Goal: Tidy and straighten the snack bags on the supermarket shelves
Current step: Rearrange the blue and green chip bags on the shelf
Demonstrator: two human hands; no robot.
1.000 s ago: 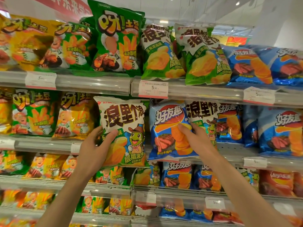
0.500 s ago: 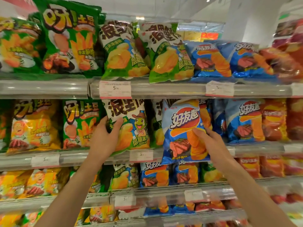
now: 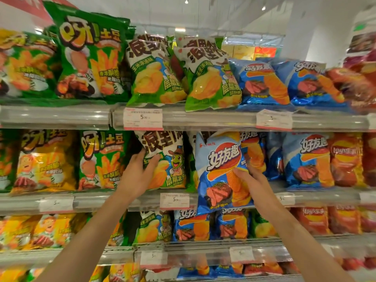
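Observation:
My left hand [image 3: 138, 174] grips the left edge of a green-and-white snack bag with a frog cartoon [image 3: 168, 159], which stands upright on the middle shelf [image 3: 91, 202]. My right hand [image 3: 250, 176] holds a blue chip bag with a steak picture [image 3: 219, 169] by its right side. That blue bag is pulled forward off the shelf, tilted a little, and its bottom hangs over the shelf's front rail. Behind it stand more blue bags [image 3: 307, 159].
The top shelf [image 3: 203, 119] carries green bags [image 3: 89, 55], frog bags [image 3: 154, 72] and blue bags [image 3: 262, 82]. Yellow and green bags [image 3: 101, 159] stand left of my left hand. Red bags [image 3: 345, 159] fill the right end. Price tags [image 3: 142, 119] hang on the rails. Lower shelves [image 3: 183, 247] hold more bags.
The frog bag has gone back from in front of the shelf to upright on it. The blue bag has come forward and shifted right. My view has turned right.

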